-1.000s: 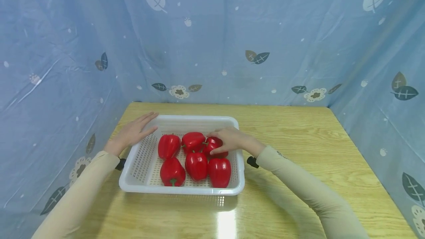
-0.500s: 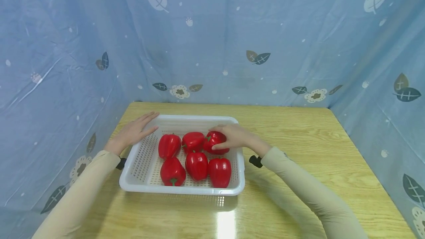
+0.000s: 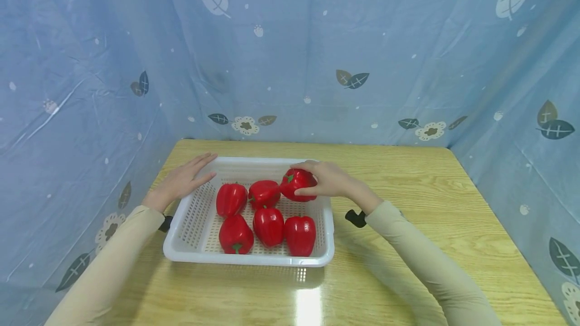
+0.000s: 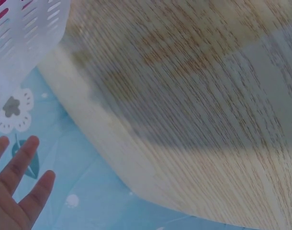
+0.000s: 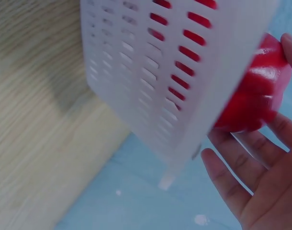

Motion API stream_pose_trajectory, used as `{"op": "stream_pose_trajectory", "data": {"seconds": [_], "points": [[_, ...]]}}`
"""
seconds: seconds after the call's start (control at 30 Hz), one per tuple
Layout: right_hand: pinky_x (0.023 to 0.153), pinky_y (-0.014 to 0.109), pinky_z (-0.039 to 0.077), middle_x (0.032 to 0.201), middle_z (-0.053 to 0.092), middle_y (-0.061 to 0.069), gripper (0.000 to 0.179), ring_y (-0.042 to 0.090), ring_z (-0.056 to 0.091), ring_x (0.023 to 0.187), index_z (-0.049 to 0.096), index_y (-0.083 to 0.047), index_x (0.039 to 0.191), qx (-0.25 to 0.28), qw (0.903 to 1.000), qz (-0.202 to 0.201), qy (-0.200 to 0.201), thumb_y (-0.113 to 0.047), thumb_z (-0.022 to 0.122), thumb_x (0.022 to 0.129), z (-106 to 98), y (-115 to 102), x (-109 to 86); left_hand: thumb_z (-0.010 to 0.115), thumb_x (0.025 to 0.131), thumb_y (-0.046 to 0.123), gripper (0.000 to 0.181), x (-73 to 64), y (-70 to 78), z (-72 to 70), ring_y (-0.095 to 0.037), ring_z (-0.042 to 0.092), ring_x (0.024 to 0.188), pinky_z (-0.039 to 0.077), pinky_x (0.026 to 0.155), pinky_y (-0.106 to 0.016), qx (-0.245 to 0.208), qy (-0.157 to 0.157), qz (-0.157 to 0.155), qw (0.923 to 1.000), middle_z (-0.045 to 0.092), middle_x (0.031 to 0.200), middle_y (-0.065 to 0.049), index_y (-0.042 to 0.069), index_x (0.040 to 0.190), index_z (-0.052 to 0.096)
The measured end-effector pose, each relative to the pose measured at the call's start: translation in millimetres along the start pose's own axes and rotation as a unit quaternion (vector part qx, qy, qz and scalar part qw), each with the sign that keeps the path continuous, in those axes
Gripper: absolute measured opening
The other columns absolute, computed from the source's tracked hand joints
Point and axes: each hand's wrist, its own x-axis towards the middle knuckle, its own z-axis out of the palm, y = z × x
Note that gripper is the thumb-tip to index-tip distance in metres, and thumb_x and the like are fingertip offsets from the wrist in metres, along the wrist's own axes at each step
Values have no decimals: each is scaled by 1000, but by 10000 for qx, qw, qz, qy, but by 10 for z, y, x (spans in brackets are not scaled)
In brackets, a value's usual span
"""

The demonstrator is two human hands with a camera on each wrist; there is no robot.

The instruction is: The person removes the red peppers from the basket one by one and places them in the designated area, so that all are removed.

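Note:
My right hand (image 3: pixel 334 179) grips a red bell pepper (image 3: pixel 294 183) between thumb and fingers over the back right of a white perforated basket (image 3: pixel 244 260). In the right wrist view, that bell pepper (image 5: pixel 257 98) shows above the basket's rim, with fingertips against its side. Several more red bell peppers, such as one with a green stem (image 3: pixel 236 234), lie inside the basket. On the basket's left side, my left hand (image 3: pixel 181 179) rests at the rim with its fingers straight. The left wrist view catches only part of that hand (image 4: pixel 16 196), fingers spread, beside the basket wall (image 4: pixel 40 38).
The basket stands on the left part of a wooden table (image 3: pixel 399 190). A blue patterned curtain (image 3: pixel 290 54) encloses the back and both sides. Black wrist mounts (image 3: pixel 355 219) show near the cuffs.
My right hand has lifted the back-right bell pepper and moved it slightly up and to the right, toward the rim. The left hand and the other bell peppers have stayed put.

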Motion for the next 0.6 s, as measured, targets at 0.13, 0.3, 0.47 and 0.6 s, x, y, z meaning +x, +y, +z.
{"op": "stream_pose_trajectory", "data": {"seconds": [0.13, 0.3, 0.47, 0.6], "points": [[78, 30, 54, 120, 59, 0, 65, 15, 58, 102, 49, -17, 133, 172, 9997, 103, 158, -46, 68, 79, -69, -4, -44, 42, 90, 56, 65, -6, 6, -5, -37, 27, 136, 29, 98, -67, -36, -4, -10, 10000, 24, 152, -9, 30, 147, 25], [78, 33, 54, 120, 60, -1, 65, 14, 58, 99, 49, -18, 133, 257, 9985, 65, 477, -46, 68, 79, -124, 37, -92, 41, 90, 57, 66, -1, -1, -1, -37, 27, 135, 30, 98, -67, -58, 28, 8, 10000, 25, 152, -9, 28, 147, 26], [76, 29, 53, 119, 60, -4, 66, 11, 57, 98, 47, -19, 135, 466, 9965, 66, 693, -46, 69, 79, -187, 73, -148, 42, 91, 56, 65, -5, 2, -1, -37, 28, 135, 30, 98, -66, -63, 46, 32, 10000, 25, 152, -9, 28, 147, 25], [73, 28, 52, 118, 59, -3, 67, 12, 57, 95, 46, -19, 135, 675, 9944, 133, 799, -45, 70, 79, -249, 89, -199, 41, 91, 56, 64, -12, 5, 0, -37, 28, 135, 30, 98, -66, -90, 57, 36, 9999, 25, 152, -9, 29, 147, 24]]}}
